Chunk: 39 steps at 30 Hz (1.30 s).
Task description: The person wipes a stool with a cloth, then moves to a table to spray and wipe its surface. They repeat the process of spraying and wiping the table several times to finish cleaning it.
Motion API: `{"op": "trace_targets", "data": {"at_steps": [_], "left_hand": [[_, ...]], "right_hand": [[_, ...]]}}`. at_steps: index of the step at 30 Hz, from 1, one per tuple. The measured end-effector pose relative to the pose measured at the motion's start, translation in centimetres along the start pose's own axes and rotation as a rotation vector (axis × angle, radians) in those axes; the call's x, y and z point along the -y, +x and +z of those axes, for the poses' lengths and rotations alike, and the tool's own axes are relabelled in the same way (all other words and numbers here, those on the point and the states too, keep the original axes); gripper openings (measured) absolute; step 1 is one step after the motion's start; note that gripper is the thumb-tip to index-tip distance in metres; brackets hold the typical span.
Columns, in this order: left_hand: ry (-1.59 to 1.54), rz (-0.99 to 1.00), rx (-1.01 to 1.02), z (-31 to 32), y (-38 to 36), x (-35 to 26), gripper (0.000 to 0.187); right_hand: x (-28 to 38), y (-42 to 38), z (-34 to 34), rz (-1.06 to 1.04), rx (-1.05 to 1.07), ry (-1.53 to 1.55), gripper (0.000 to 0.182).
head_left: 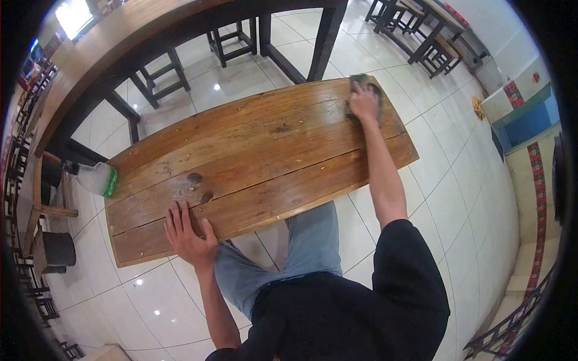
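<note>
A wooden table [253, 144] of varnished planks spans the view in front of me. My left hand [191, 234] lies flat on its near edge, fingers spread, holding nothing. At the far right end, my right hand [365, 103] presses a dark cloth [374, 96] against the tabletop. The cloth is slightly blurred and partly covered by the hand. A clear spray bottle [96, 178] with green liquid and a dark head is at the table's left end, far from both hands.
A long wooden counter [114, 45] runs behind the table, with dark stools [159, 78] under it. Another table [436, 15] with stools stands at the back right. A black bucket-like container [58, 248] is at the left. White tiles [445, 204] cover the floor.
</note>
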<state>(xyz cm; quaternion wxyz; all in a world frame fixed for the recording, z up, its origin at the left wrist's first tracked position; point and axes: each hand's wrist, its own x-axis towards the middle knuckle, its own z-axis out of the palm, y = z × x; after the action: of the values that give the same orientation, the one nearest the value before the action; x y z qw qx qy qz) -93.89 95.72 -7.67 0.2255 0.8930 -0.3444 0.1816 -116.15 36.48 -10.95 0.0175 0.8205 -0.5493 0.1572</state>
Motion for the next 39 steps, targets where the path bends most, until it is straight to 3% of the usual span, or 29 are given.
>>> {"op": "trace_targets", "data": {"at_steps": [6,9,14,18,20,26,31,33,39], "left_hand": [[0.007,0.006,-0.001,0.0,-0.3,0.2,0.061],[0.018,0.028,0.004,-0.1,-0.3,0.1,0.057],[-0.008,0.041,0.007,0.5,-0.7,1.3,0.058],[-0.035,0.029,0.018,0.1,-0.7,1.2,0.057],[-0.017,0.024,0.013,0.4,-0.8,1.2,0.057],[-0.022,0.016,0.012,0.3,-0.8,0.8,0.059],[-0.003,0.01,-0.015,0.1,-0.5,0.2,0.058],[0.018,0.014,-0.018,-0.3,-0.3,0.2,0.057],[0.019,0.013,-0.016,-0.3,-0.5,0.4,0.056]], "right_hand": [[18.6,-4.7,2.7,-0.451,-0.113,0.18,0.05],[24.0,-10.0,0.1,-0.576,-0.071,0.294,0.052],[19.9,-11.8,-0.9,-0.677,-0.053,0.469,0.058],[9.5,-11.0,-3.6,-0.343,-0.103,0.247,0.06],[2.4,-11.8,-3.5,-0.24,-0.257,0.189,0.06],[-12.0,-17.8,-7.9,0.213,-0.197,0.162,0.061],[-10.5,-13.8,-6.1,0.282,-0.124,0.038,0.062],[-9.7,-10.5,-3.0,0.164,-0.297,0.177,0.058],[7.4,-4.6,-0.9,-0.178,-0.104,0.358,0.062]]}}
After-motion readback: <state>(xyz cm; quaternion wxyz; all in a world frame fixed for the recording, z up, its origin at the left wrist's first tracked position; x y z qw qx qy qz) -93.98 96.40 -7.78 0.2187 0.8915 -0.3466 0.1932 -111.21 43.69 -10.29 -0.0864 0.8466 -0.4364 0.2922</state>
